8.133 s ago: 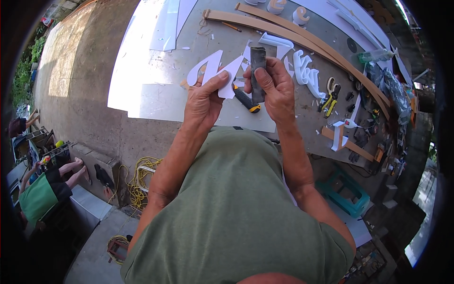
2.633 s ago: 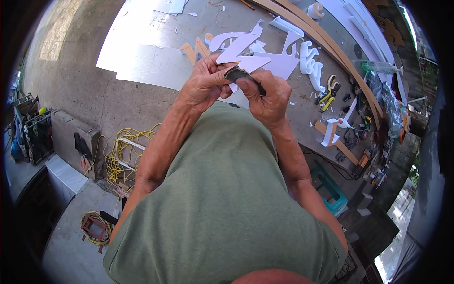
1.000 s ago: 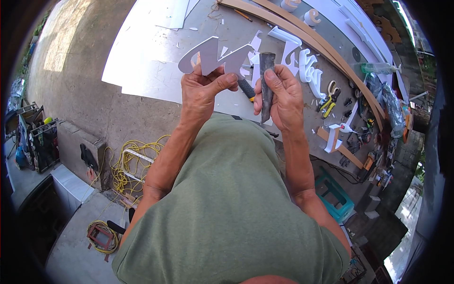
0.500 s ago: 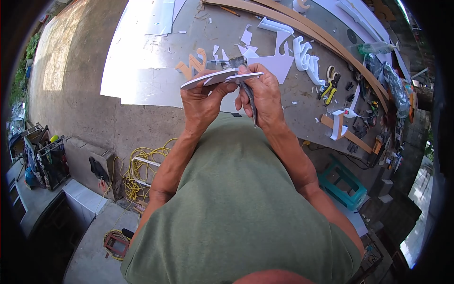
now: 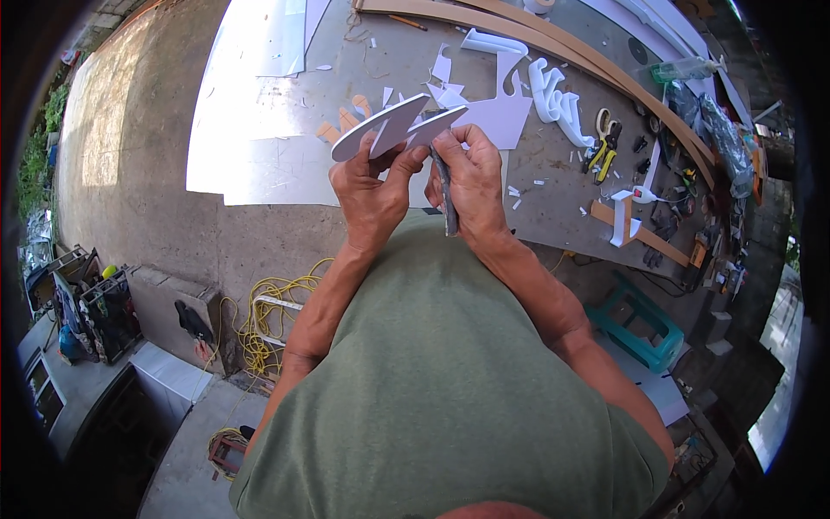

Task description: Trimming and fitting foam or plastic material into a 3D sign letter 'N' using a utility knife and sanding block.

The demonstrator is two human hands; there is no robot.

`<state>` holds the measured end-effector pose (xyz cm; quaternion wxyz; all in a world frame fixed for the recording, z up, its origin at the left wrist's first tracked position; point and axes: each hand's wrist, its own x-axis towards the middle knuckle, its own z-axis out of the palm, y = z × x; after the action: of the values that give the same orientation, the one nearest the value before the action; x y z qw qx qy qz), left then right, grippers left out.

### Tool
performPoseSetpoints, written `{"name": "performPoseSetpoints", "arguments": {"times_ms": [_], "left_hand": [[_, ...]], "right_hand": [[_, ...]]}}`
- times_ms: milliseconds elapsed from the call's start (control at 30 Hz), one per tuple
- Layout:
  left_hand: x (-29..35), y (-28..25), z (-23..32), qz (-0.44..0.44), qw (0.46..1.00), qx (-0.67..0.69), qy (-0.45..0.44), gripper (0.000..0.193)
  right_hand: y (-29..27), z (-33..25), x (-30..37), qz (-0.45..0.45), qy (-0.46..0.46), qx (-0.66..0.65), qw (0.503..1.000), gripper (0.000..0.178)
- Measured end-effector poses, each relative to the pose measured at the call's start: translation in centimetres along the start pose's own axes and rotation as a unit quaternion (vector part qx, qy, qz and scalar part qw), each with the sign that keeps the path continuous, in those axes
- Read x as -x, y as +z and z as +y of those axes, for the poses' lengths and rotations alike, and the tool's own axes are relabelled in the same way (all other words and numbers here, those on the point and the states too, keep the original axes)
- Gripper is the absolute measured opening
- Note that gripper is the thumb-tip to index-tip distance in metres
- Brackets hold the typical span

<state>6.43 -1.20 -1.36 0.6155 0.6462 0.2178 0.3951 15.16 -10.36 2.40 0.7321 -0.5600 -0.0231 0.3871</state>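
My left hand (image 5: pixel 370 195) is closed on a white cut-out board piece (image 5: pixel 367 138) with rounded lobes and thin edges, thumb and fingers pinching its lower part. The piece stands tilted above the table's near edge. My right hand (image 5: pixel 477 182) grips a narrow, dark grey tool (image 5: pixel 448 197), whose exact kind I cannot make out. Its lower end points down toward my shirt, and its upper part is against or just behind the white piece. The right thumb lies at the piece's right lobe. Beyond the hands are white board offcuts (image 5: pixel 493 121) and tan-edged cut shapes (image 5: pixel 348 119).
On the table (image 5: pixel 553 203) lie white curved letter shapes (image 5: pixel 556 99), yellow-handled pliers (image 5: pixel 604 157), long tan strips (image 5: pixel 571 54) and a clear bottle (image 5: pixel 685 69). A green stool (image 5: pixel 653 342) stands below right; yellow cord (image 5: pixel 259 337) lies coiled on the left.
The white piece has been tipped up, so more of its flat face shows. The dark tool now hangs more upright in my right hand, and its broad upper end no longer shows.
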Motion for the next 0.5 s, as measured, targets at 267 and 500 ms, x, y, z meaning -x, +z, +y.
{"name": "performPoseSetpoints", "arguments": {"times_ms": [267,500], "left_hand": [[0.2,0.0,0.4,-0.028,1.0,-0.003,-0.014,0.04],[0.6,-0.4,-0.2,-0.035,0.999,-0.02,-0.022,0.041]], "right_hand": [[-0.1,0.3,-1.0,0.042,0.003,0.053,0.998,0.024],[-0.6,0.3,-1.2,0.033,-0.048,0.15,0.987,0.023]]}}
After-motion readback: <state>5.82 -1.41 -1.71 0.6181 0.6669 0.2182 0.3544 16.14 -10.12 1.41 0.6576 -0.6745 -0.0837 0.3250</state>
